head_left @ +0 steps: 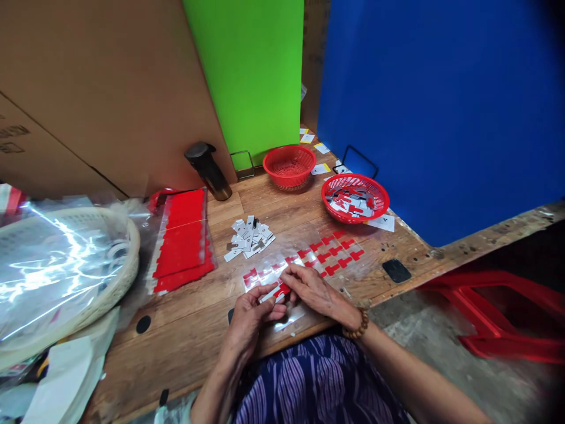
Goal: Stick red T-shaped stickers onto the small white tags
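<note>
My left hand holds a small white flat piece between thumb and fingers, above the table's front edge. Against that piece my right hand has its fingers closed on a red sticker, partly covered by the fingertips. Beneath both hands lies a clear sheet with rows of red T-shaped stickers. Just beyond it is a loose pile of white flat pieces. To the right, a red basket contains white pieces with red on them.
Another red basket stands farther back near a green panel. Red sticker sheets are stacked at left, beside a dark bottle. A large pale basket with plastic wrap occupies the far left. A blue panel borders the right side.
</note>
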Available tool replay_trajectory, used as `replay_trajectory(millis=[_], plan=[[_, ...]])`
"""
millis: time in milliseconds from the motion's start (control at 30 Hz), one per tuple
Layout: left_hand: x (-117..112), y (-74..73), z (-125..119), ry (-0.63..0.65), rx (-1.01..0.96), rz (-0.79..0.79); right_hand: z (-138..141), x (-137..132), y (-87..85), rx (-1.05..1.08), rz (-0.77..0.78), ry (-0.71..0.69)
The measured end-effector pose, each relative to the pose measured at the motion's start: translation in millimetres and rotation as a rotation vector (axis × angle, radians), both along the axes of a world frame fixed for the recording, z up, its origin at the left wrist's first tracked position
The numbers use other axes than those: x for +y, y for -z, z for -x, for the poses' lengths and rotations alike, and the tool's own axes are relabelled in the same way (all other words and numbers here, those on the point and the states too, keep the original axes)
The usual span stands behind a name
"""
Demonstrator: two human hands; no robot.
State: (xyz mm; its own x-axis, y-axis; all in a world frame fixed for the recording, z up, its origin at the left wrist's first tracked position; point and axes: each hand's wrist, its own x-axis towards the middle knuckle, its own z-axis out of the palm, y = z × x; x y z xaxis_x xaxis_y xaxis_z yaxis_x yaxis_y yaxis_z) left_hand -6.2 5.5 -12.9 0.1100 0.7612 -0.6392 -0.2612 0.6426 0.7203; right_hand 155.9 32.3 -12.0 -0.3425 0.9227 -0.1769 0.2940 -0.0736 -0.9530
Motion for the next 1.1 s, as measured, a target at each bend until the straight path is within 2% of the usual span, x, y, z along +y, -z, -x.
replay_trajectory(millis=[133, 300, 400, 567, 700, 800, 900, 1000, 1067, 1100], plan=[[-2, -1.7, 1, 0.032, -0.013, -0.026, 3, -2, 0.1, -0.006, 0.054, -0.036], [-2, -3.1, 2, 0.04, -0.024, -0.031, 0, 2, 7.4, 0.156, 0.22, -0.099], [-2, 0.4, 4, 0.037, -0.026, -0.021, -1, 3, 6.0, 0.198, 0.286, -0.116], [-3, 3.8, 3, 0.058, -0.02, -0.061, 2, 1, 0.2, 0.128, 0.259, -0.073], [-2, 0.9, -2, 0.069, -0.034, -0.08, -2, 3, 7.0, 0.175, 0.279, -0.076], [0, 3.3, -2, -0.01, -0.044, -0.142, -18, 14, 11.9, 0.252, 0.273, 0.071], [2, 10.5, 1, -0.084, -0.023, -0.168, -45, 35, 5.6, 0.442, 0.191, 0.398], [4, 16.6, 2, -0.082, -0.05, -0.145, -69, 59, -7.8, 0.75, 0.047, 0.704], [6, 18.6, 0, -0.084, -0.088, -0.127, -74, 70, -13.7, 0.857, 0.016, 0.779], [7, 19.1, -1, -0.088, -0.103, -0.122, -71, 74, -14.4, 0.85, 0.015, 0.767]])
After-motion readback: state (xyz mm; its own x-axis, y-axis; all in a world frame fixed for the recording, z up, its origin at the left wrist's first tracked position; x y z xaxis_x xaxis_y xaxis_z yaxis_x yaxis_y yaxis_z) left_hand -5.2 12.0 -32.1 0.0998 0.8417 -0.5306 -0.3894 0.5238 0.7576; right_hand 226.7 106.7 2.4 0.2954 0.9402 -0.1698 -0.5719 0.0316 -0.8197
